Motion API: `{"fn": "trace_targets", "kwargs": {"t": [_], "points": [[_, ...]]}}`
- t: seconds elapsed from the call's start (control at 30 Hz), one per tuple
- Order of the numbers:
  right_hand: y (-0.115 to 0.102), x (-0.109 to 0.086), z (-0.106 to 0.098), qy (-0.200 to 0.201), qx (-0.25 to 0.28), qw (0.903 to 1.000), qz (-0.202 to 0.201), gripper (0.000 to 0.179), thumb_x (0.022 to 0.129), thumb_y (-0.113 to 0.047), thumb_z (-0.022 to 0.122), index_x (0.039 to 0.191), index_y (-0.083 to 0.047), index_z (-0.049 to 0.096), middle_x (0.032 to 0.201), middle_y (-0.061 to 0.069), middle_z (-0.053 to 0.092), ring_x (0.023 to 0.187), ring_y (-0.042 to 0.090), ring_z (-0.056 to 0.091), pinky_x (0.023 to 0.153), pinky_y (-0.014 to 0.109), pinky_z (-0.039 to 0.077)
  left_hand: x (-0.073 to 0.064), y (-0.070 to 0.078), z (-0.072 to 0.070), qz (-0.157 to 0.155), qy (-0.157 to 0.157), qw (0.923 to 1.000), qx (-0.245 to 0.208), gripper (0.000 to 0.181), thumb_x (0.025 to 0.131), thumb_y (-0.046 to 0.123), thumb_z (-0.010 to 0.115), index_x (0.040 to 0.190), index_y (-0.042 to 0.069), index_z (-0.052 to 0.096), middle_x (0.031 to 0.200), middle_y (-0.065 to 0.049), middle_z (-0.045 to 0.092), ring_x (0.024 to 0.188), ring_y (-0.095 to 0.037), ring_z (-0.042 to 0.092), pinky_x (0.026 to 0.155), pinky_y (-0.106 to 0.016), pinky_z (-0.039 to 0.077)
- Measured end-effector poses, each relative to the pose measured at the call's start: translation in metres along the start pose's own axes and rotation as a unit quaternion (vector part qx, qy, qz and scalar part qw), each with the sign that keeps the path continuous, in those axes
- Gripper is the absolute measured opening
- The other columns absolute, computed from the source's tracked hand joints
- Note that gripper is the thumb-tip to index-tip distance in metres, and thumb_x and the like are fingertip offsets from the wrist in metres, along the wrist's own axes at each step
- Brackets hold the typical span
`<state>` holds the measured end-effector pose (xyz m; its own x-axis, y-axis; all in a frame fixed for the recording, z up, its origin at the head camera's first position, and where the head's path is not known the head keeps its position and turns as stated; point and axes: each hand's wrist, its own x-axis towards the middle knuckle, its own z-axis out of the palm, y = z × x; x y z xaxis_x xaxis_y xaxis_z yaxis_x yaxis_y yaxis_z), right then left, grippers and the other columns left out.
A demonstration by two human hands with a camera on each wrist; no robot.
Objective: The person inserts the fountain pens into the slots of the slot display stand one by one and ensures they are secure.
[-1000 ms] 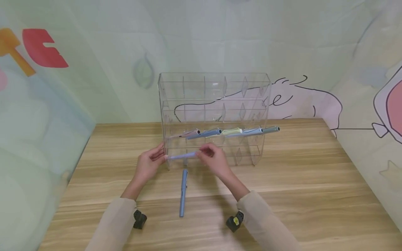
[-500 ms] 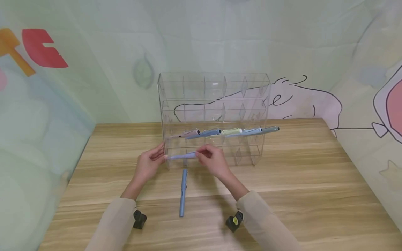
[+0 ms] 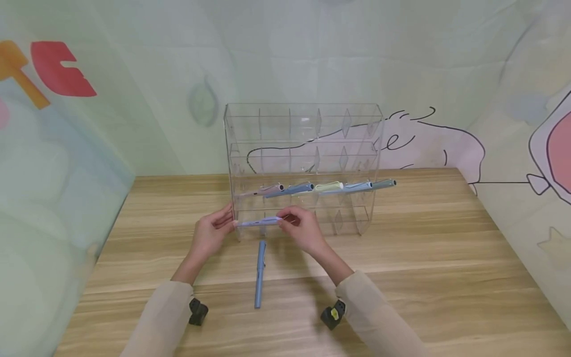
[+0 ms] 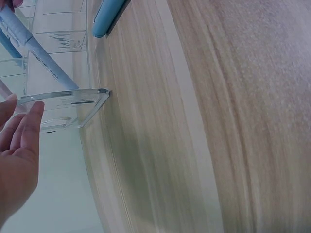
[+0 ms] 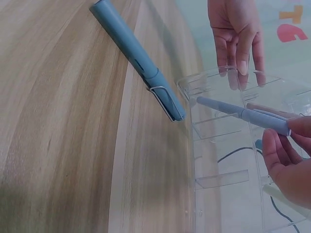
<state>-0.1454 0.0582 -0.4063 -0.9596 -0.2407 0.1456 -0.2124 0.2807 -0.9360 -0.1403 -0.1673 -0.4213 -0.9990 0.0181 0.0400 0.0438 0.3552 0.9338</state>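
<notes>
A clear acrylic rack with divided compartments stands on the table. My left hand grips its left side wall near the bottom; in the left wrist view the fingertips are at the edge of the wall. With thumb and fingertips, my right hand pinches the capped end of a pale lavender-blue pen. The pen lies nearly level across the lower left compartments, its far end close to the left wall. In the right wrist view its clip shows beside the fingers.
One tier up rest several capped pens: mauve, blue, pale green, light blue and dark green. A blue-grey pen lies on the wooden table before the rack. A printed backdrop hangs behind.
The lavender-blue pen has rolled slightly in my right fingers, so its clip and a dark mark show more. Both hands stay almost in place; the rack has not moved.
</notes>
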Motion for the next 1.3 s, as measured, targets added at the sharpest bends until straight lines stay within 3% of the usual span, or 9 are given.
{"fn": "trace_targets", "kwargs": {"t": [0.3, 0.6, 0.83, 1.13, 1.3], "points": [[0.002, 0.000, -0.001, -0.009, -0.007, 0.9999, -0.009, 0.012, 0.083, 0.004, 0.063, 0.095, 0.005, 0.064, 0.088, 0.013, 0.064, 0.080, 0.022, 0.060, 0.070, 0.027, 0.055, 0.001, -0.002, 0.001, -0.006, -0.003, 1.0000, -0.003, 0.048, 0.084, -0.004, 0.061, 0.129, -0.001, 0.046, 0.121, -0.022, 0.053, 0.108, -0.031, 0.056, 0.079, -0.017, 0.053], [0.004, -0.007, -0.010, -0.025, -0.012, 0.9996, 0.008, 0.020, 0.082, 0.001, 0.065, 0.102, 0.002, 0.062, 0.095, 0.010, 0.063, 0.083, 0.021, 0.059, 0.074, 0.029, 0.054, 0.000, -0.001, 0.001, -0.003, -0.003, 1.0000, -0.007, 0.048, 0.084, -0.005, 0.061, 0.129, -0.002, 0.046, 0.120, -0.024, 0.054, 0.107, -0.032, 0.056, 0.078, -0.018, 0.053], [0.015, -0.018, -0.016, -0.078, -0.016, 0.9966, 0.021, 0.018, 0.082, 0.002, 0.064, 0.099, 0.003, 0.062, 0.094, 0.011, 0.064, 0.084, 0.021, 0.060, 0.074, 0.028, 0.055, 0.000, -0.001, 0.000, -0.001, -0.004, 1.0000, -0.008, 0.047, 0.084, -0.004, 0.061, 0.129, -0.004, 0.045, 0.120, -0.025, 0.053, 0.107, -0.033, 0.055, 0.079, -0.019, 0.053], [0.034, -0.030, 0.000, -0.138, 0.009, 0.9898, 0.034, 0.029, 0.081, -0.003, 0.067, 0.107, 0.007, 0.058, 0.104, 0.021, 0.061, 0.090, 0.027, 0.058, 0.079, 0.028, 0.053, 0.000, -0.002, 0.000, -0.001, -0.003, 1.0000, -0.007, 0.048, 0.084, -0.005, 0.061, 0.129, -0.002, 0.046, 0.120, -0.023, 0.053, 0.107, -0.032, 0.056, 0.078, -0.018, 0.053], [0.040, -0.035, 0.012, -0.144, -0.004, 0.9883, 0.050, 0.038, 0.080, -0.011, 0.070, 0.113, 0.003, 0.058, 0.111, 0.016, 0.060, 0.098, 0.027, 0.057, 0.087, 0.034, 0.051, 0.001, -0.002, 0.000, -0.002, -0.001, 1.0000, -0.007, 0.048, 0.084, -0.005, 0.061, 0.129, -0.002, 0.046, 0.120, -0.024, 0.053, 0.107, -0.032, 0.056, 0.078, -0.018, 0.053]]}}
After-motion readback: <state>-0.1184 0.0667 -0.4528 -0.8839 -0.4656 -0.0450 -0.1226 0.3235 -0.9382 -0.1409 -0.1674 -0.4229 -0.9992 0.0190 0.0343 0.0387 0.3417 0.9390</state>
